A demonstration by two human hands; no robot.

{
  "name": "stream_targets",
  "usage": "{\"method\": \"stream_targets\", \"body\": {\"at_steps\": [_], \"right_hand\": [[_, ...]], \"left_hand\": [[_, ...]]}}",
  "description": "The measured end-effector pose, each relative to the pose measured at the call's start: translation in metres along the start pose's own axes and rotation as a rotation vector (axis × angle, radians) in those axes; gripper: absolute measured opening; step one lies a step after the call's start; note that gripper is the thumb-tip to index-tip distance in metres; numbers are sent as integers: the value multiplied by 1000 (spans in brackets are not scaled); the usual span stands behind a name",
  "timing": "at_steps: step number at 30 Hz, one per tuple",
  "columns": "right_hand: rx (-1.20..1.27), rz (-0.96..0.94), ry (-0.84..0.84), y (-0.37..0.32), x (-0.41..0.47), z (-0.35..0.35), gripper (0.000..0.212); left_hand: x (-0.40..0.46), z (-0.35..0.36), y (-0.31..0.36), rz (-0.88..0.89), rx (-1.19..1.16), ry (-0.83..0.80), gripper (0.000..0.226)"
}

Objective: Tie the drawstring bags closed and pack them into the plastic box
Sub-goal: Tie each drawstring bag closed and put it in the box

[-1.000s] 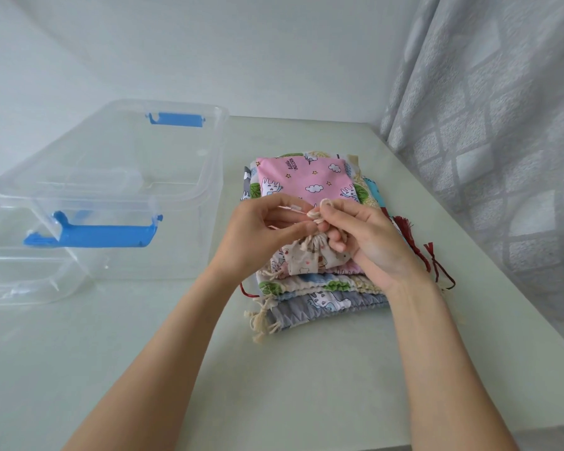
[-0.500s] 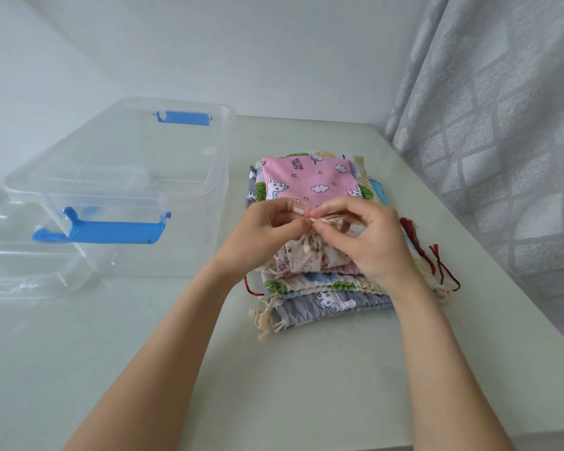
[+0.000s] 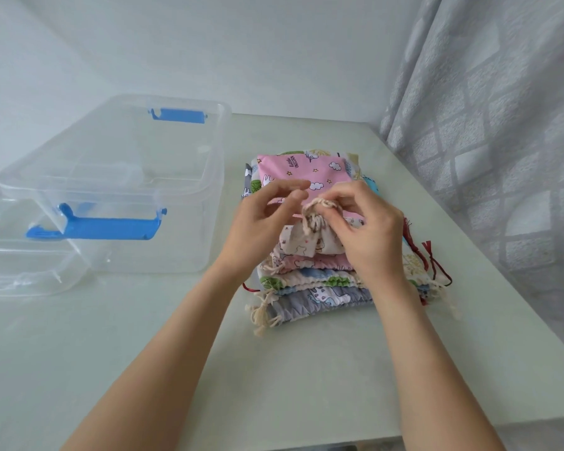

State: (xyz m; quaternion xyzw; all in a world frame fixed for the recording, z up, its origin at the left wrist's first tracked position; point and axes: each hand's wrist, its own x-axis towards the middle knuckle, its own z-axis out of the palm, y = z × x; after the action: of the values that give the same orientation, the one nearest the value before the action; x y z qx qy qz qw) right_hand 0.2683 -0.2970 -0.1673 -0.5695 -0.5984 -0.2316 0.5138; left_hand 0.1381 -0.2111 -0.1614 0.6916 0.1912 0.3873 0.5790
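Pale green and smooth, the desk (image 3: pixel 176 353) fills a corner between a white wall and a grey patterned curtain (image 3: pixel 502 125) on the right. On its left side stands a clear plastic box with blue clip handles (image 3: pixel 118 190), open at the top, and just left of it, partly cut off by the frame edge, lies a clear plastic lid (image 3: pixel 17 271).

Right of the box sits a stack of printed fabric drawstring bags (image 3: pixel 310 281) – a pink one with clouds and stars on top, then cream, blue-green and grey ones below, their cream cord tassels hanging off the near left corner and dark red cords trailing at the right. On top of the stack, near its middle, rests a small cream drawstring bag with a cartoon print (image 3: pixel 306 242), its mouth gathered tight and pointing up.

The right hand (image 3: pixel 368 236) has its fingers curled over the gathered mouth, its grip pinched on the cream cord (image 3: pixel 319 205) looped there. The left hand (image 3: pixel 258 229) is beside the bag on the left, thumb and fingers apart and loosely bent – its grip holds nothing that can be seen.
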Motion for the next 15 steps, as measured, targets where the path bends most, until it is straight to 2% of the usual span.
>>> {"method": "stream_targets", "body": {"at_steps": [4, 8, 15], "right_hand": [[65, -20, 2, 4, -2, 1, 8], [136, -53, 5, 6, -3, 2, 9], [122, -53, 5, 10, -3, 2, 13]], "left_hand": [[1, -6, -2, -88, -90, -157, 25], [2, -7, -3, -77, -162, -176, 31], [3, -9, -5, -93, -186, -198, 20]]}}
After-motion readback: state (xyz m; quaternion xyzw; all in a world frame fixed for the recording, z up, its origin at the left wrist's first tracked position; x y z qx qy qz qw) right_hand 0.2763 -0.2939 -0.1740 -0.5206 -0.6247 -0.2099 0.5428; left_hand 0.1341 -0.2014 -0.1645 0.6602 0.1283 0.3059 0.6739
